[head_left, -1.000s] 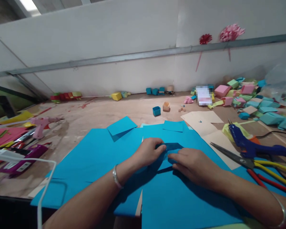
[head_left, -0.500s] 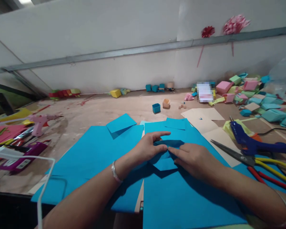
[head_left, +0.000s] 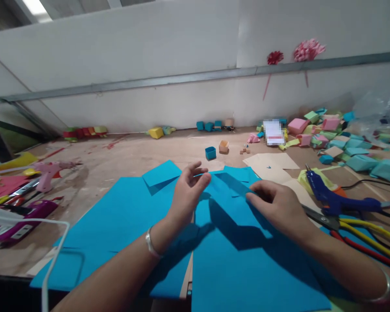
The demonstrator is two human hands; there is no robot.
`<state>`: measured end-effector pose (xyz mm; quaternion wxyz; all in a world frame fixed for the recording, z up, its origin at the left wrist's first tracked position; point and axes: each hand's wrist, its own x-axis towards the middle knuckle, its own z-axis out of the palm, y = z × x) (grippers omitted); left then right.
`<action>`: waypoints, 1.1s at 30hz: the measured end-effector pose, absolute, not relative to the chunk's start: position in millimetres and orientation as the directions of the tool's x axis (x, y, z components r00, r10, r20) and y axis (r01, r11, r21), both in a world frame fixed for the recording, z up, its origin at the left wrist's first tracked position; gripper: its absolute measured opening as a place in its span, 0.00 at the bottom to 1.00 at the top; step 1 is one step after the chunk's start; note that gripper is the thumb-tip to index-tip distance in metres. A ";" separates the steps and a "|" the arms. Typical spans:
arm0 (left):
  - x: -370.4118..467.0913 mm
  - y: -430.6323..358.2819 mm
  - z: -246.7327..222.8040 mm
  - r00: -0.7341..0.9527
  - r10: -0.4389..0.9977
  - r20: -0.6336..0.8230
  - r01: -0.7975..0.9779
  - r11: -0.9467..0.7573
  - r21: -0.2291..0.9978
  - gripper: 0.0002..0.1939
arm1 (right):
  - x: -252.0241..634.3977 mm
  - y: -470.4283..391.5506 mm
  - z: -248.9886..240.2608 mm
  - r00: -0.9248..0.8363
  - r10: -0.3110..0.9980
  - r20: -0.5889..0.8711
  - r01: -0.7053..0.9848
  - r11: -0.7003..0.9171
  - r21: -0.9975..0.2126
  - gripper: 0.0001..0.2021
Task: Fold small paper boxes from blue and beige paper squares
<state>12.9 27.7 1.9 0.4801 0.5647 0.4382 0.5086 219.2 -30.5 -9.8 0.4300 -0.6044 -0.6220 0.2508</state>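
A folded piece of blue paper [head_left: 233, 183] is raised above the large blue sheets, and its shadow falls on the right-hand sheet [head_left: 234, 277]. My right hand [head_left: 277, 206] pinches its right end between thumb and fingers. Close to the paper's left end is my left hand [head_left: 188, 190], thumb and fingers apart and loosely bent, with nothing visible in its grasp. Beneath my left forearm spreads another blue sheet [head_left: 117, 216]. A smaller folded blue piece [head_left: 162, 173] rests at that sheet's far edge.
Scissors [head_left: 328, 220] and a blue glue gun [head_left: 331, 197] lie at right, near heaped paper boxes [head_left: 357, 145]. A pink glue gun [head_left: 48, 173] and purple power strip [head_left: 26, 221] are at left. Small open blue [head_left: 210, 153] and peach boxes [head_left: 224, 147] stand ahead.
The folded blue paper has come up off the sheet in my right hand. My left hand has moved left, away from my right, and its fingers have lifted. The view has tilted up slightly.
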 end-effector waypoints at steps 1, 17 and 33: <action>13.9 26.3 1.6 0.099 0.989 0.113 -0.093 -0.104 0.990 0.36 | 219.0 -29.4 -11.1 0.143 0.965 0.219 0.482 0.125 -0.867 0.07; 26.4 12.2 -22.5 0.336 0.936 -0.105 -0.085 0.141 0.986 0.09 | 205.3 -9.4 -12.3 -0.052 0.957 0.284 0.640 0.250 -0.726 0.13; 24.2 15.4 -23.5 0.276 0.956 -0.101 0.005 0.104 0.995 0.09 | 181.4 -10.3 -30.7 -0.004 0.966 0.260 0.367 0.243 -0.898 0.08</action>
